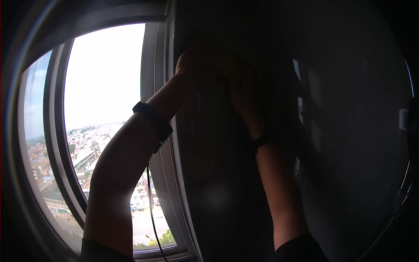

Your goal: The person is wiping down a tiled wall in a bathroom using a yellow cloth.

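Note:
Both my arms reach up against a very dark, upright surface (216, 157) beside a bright window. My left hand (190, 62) is raised just right of the window frame, its fingers lost in shadow. Lower and further right is my right hand (244, 96), also deep in shadow. A faint yellowish thing (234, 62), too dark to name, shows just above the right hand's fingers. Whether either hand grips it cannot be seen. A dark band with a boxy part (154, 121) circles my left forearm, and another dark band (262, 141) is around my right wrist.
A window frame (155, 65) stands at left, with rooftops and streets (95, 144) far below outside. A thin black cable (150, 196) hangs by my left arm. On the right is a dark grey, faintly reflective panel (350, 131) with a small pale fitting (403, 119).

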### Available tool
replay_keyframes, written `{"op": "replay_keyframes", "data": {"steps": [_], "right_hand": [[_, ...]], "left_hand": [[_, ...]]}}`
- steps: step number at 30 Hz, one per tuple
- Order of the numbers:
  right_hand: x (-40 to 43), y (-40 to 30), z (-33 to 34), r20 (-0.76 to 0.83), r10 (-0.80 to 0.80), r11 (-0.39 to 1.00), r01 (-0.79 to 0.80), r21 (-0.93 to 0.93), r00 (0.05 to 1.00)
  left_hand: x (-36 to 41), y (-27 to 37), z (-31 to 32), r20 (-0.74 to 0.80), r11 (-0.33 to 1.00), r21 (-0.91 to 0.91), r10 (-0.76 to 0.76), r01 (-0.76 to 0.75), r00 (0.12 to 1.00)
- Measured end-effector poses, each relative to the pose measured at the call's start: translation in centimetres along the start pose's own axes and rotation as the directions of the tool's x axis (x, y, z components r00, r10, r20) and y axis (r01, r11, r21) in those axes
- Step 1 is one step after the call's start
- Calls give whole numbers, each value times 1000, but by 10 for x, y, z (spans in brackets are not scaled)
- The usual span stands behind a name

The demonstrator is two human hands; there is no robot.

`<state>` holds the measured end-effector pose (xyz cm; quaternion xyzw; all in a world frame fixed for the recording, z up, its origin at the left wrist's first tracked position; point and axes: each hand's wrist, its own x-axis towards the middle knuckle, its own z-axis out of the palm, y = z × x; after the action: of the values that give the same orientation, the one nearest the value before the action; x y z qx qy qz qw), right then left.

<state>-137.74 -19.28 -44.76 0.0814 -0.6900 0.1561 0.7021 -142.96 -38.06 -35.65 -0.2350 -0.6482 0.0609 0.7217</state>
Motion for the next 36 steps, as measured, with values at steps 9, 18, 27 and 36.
{"op": "replay_keyframes", "data": {"steps": [9, 18, 27, 36], "right_hand": [[-205, 42, -12, 19, 107, 992, -106, -75, 994], [-452, 15, -27, 291, 468, 878, -477, -42, 835], [-313, -7, -53, 425, 436, 895, -333, -297, 793], [-236, 57, -17, 123, 152, 962, -118, -246, 981]], "left_hand": [[-174, 92, -29, -64, 963, -121, 235, -241, 970], [-348, 166, -81, 442, 852, -16, 475, -523, 761], [-320, 122, -54, 214, 883, -251, 450, -396, 867], [-181, 137, -90, 252, 935, -288, 281, -206, 926]]}}
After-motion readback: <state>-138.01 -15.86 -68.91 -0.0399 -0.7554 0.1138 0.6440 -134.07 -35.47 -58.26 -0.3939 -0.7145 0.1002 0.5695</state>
